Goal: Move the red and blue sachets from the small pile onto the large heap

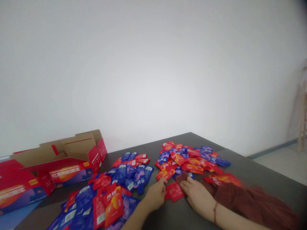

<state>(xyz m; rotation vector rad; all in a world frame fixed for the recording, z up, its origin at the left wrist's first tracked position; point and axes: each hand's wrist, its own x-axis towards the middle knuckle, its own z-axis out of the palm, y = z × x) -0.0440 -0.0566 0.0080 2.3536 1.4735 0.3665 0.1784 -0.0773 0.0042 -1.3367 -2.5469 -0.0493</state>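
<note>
My left hand (pixel 155 195) is closed, its fingertips at the left end of a red packet (pixel 174 191) on the dark table; what it grips, if anything, is hidden. Beside that packet, my right hand (pixel 198 195) presses its closed fingers on the corner of a brown cloth (pixel 249 203), which spreads away to the right. Behind both hands lies a pile of red and blue packets (pixel 192 161). More red and blue packets are heaped to the left, among them a red one with orange fruit printed on it (pixel 114 204).
Open red cardboard boxes (pixel 72 172) with printed fronts stand at the left of the table (pixel 242 166). A white wall (pixel 153 70) rises behind. At the far right, a wooden frame (pixel 302 118) stands on the floor.
</note>
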